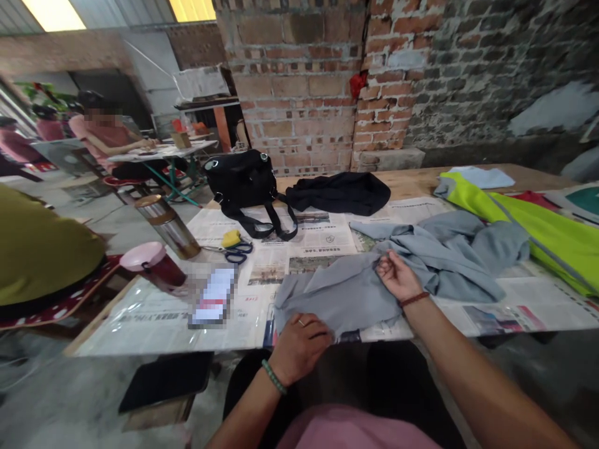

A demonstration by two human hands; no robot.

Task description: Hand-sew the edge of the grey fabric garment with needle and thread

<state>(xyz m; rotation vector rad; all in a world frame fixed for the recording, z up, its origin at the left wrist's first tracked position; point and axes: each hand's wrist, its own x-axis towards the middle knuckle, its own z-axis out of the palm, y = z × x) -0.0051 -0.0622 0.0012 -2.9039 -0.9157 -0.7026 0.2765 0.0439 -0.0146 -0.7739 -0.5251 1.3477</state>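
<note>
A grey fabric garment [346, 290] lies crumpled across the table in front of me, its kind not clear from its folds. My left hand [302, 346], with a ring and a green bead bracelet, has its fingers bent over the garment's near left edge. Further right, my right hand [397, 277], wearing a dark red bracelet, is closed in a pinch at the middle of the garment. Anything small between those fingertips is too fine to make out.
Newspaper under clear plastic covers the table [163, 321]. At left are a phone [213, 296], a pink-lidded cup [156, 265], a steel flask [171, 227] and scissors [238, 249]. Behind lie a black bag [243, 181], black cloth [339, 192] and a yellow-green vest [538, 224]. People sit leftward.
</note>
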